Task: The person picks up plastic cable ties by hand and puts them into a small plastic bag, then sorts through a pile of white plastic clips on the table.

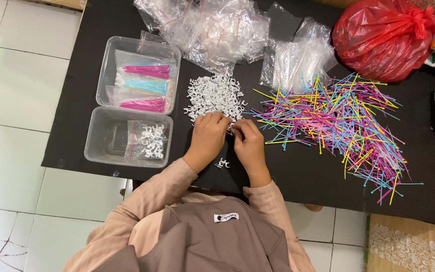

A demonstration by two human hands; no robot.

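The heap of small white plastic clips (pixel 215 96) lies mid-table on the black table (pixel 298 171), and both hands work at its near edge — the left hand (pixel 208 137) and right hand (pixel 247 143) have fingers curled into the clips, though whether they pinch any I cannot tell. One stray clip (pixel 222 163) sits between the wrists. Judging by the large loose spread of coloured sticks (pixel 336 118), much sorting remains. The upper clear tub (pixel 107 55) holds bagged pink and blue sticks; the lower tub (pixel 96 146) holds a bag of clips.
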